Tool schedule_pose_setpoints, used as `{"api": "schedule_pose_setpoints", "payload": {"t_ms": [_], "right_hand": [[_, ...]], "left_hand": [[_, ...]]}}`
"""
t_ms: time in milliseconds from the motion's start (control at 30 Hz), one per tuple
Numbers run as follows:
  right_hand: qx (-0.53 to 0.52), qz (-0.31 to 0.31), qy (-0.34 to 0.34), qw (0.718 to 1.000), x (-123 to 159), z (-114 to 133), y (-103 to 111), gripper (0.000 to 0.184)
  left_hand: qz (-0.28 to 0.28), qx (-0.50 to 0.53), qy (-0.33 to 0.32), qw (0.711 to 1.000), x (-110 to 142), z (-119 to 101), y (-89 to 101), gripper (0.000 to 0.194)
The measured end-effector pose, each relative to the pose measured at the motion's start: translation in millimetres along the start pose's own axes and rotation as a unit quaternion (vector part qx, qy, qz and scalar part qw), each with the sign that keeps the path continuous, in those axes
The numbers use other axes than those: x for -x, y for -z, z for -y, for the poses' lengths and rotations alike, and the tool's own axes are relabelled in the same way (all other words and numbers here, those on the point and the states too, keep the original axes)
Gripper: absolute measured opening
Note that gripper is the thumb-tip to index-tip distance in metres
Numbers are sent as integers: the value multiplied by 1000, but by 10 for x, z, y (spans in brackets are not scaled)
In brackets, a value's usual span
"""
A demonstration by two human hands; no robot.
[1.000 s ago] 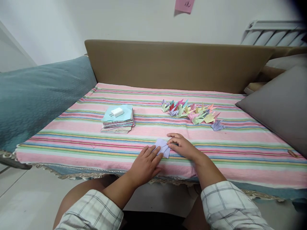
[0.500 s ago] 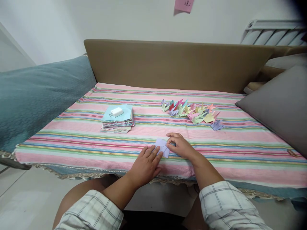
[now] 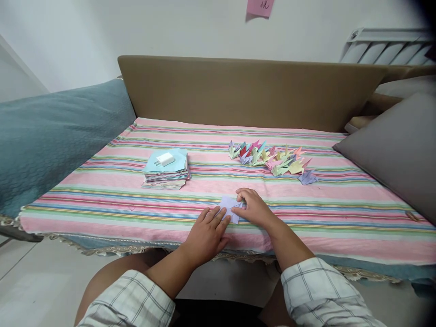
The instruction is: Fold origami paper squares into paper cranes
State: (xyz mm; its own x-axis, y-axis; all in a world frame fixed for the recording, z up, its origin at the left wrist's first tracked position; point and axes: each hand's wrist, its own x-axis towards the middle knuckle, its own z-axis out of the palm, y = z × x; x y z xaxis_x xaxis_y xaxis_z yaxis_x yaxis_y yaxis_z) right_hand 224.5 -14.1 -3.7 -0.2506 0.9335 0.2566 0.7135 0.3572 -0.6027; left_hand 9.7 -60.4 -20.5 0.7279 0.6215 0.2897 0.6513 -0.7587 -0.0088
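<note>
Here, a small piece of purple paper (image 3: 225,203) lies on the striped cloth (image 3: 102,190) near the front edge of the sofa (image 3: 218,91), in front of the person and between the two hands. The left hand (image 3: 210,230) is laid palm down, its fingers extended and slightly parted, with the fingertips pressing on the paper's left and lower part rather than closing around it. The right hand (image 3: 254,208) is at the paper's right side, fingers bent and thumb stretched onto the sheet, the grip partly open beside a narrow folded flap; whether thumb and finger pinch that flap, I cannot tell. Beyond the left hand, well apart from it, stands a stack of paper (image 3: 166,176) with a light blue sheet on top, and a white plug (image 3: 165,159) rests on that sheet. Farther back and to the right, a cluster of paper birds (image 3: 274,160) in many colours sits on the cloth, a purple one nearest the front. A grey cushion (image 3: 395,150) leans at the right end.
</note>
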Motion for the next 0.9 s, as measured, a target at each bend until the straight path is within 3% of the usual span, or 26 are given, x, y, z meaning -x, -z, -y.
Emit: {"api": "schedule_pose_setpoints", "payload": {"t_ms": [300,433,500,600,667,767,900], "right_hand": [[-41,-28,-5,999,-13,-219,13,16],[-45,-122,-38,991,26,-196,21,21],[-26,-167,-10,985,99,-67,12,25],[47,-60,144,987,258,199,-61,36],[110,28,203,973,360,326,-140,47],[179,74,205,959,451,348,-240,73],[227,87,165,956,471,218,-262,80]], "left_hand": [[-1,3,0,1000,1,8,-5,53],[4,4,0,1000,3,5,-7,53],[6,3,1,1000,3,1,-2,54],[7,4,0,1000,3,-5,12,54],[8,8,0,1000,5,-5,21,53],[14,8,-2,1000,11,1,23,55],[13,6,4,1000,15,4,2,56]]}}
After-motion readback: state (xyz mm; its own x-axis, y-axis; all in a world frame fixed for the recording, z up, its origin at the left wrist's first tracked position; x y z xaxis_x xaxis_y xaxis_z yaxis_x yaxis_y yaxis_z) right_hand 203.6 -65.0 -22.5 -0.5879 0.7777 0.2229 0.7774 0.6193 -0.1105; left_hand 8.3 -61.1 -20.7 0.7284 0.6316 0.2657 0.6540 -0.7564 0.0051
